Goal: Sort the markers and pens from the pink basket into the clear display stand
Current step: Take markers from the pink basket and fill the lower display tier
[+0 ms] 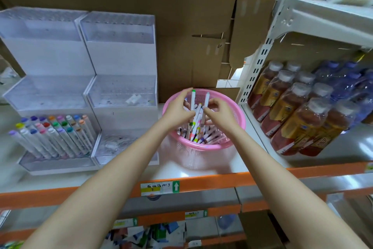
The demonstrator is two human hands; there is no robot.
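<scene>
Fingers of the left hand are curling round upright markers above the basket; the right hand is pinching one. Light, stiff, slick barrels are likely favouring mid-barrel grips.

I had a single view, from the wide-angle camera on the person's head. It looked forward and down onto the shelf from close by. Both forearms ran in from the lower edge to the middle of the frame. There the left hand and the right hand held markers at the pink basket. The clear display stand sat at the left side and the bottles at the right, where the lens bent the lines.
</scene>
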